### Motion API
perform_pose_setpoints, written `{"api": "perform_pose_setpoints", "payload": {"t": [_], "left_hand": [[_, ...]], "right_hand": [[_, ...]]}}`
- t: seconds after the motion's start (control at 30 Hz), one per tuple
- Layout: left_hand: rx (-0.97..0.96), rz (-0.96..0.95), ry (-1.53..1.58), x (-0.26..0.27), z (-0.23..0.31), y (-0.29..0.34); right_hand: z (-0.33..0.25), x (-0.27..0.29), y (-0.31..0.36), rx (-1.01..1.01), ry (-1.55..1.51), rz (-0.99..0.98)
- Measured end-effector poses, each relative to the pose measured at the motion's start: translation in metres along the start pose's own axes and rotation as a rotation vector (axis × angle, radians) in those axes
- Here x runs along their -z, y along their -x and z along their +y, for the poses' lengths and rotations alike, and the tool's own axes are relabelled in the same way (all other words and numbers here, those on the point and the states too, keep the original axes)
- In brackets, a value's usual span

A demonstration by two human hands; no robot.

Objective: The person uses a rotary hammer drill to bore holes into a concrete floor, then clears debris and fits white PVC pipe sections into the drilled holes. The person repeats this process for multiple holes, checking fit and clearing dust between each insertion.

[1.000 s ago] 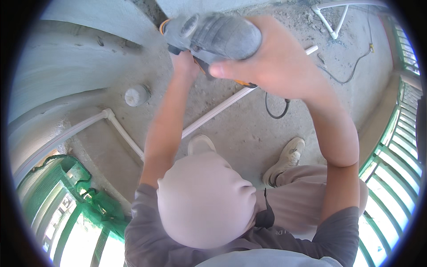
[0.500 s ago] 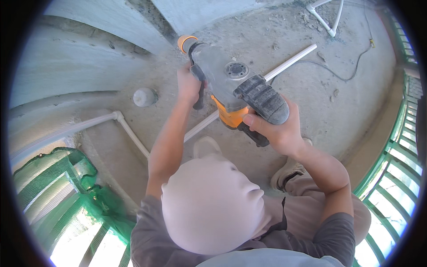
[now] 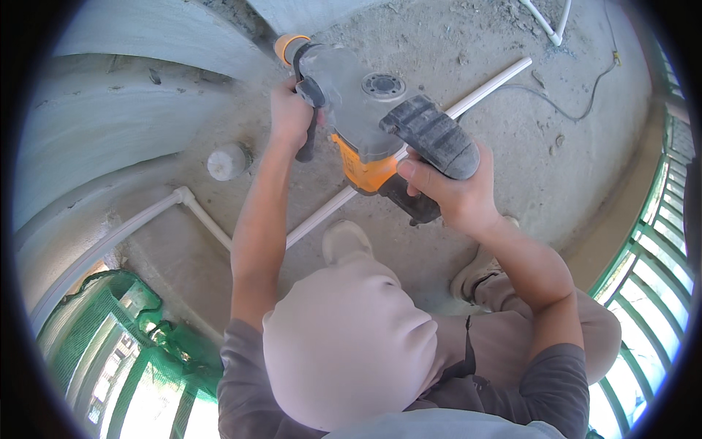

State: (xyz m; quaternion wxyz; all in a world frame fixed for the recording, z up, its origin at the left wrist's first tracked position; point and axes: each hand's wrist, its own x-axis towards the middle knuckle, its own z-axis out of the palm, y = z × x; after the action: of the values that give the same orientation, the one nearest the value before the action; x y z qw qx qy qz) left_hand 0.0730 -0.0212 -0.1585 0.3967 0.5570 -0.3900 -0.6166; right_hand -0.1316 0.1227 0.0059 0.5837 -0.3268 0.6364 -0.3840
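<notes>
A grey and orange rotary hammer drill (image 3: 344,110) is held out over the concrete floor, its orange-ringed chuck (image 3: 291,48) turned toward the wall at the far left. My left hand (image 3: 291,117) wraps round the black side handle (image 3: 308,140) near the chuck. At the back end, my right hand (image 3: 464,196) is closed round the dusty black rear grip (image 3: 439,139), thumb on its near side. A black part (image 3: 409,199) sits below the orange housing. Any bit beyond the chuck is hidden.
A long white pipe (image 3: 491,88) runs diagonally beneath the drill. A white elbow pipe (image 3: 184,196) and a whitish round stub (image 3: 225,162) are at the left. The curved wall (image 3: 131,102), green netting (image 3: 121,314), green railing (image 3: 636,252) and a cable (image 3: 559,111) surround the floor.
The drill and both hands have moved slightly away and to the left, toward the wall. My grips stay the same. The whole view has shifted a little.
</notes>
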Motion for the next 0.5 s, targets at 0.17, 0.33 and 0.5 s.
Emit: {"api": "perform_pose_setpoints", "payload": {"t": [0.17, 0.33, 0.5], "left_hand": [[0.062, 0.103, 0.135, -0.010, -0.001, -0.002], [0.073, 0.130, 0.341, 0.001, -0.021, -0.026], [0.102, 0.106, 0.397, 0.005, -0.029, -0.027]], "right_hand": [[-0.046, 0.005, -0.011, 0.083, 0.093, -0.066], [-0.077, -0.005, -0.023, 0.089, 0.160, -0.176], [-0.073, -0.012, -0.034, 0.090, 0.203, -0.204]]}}
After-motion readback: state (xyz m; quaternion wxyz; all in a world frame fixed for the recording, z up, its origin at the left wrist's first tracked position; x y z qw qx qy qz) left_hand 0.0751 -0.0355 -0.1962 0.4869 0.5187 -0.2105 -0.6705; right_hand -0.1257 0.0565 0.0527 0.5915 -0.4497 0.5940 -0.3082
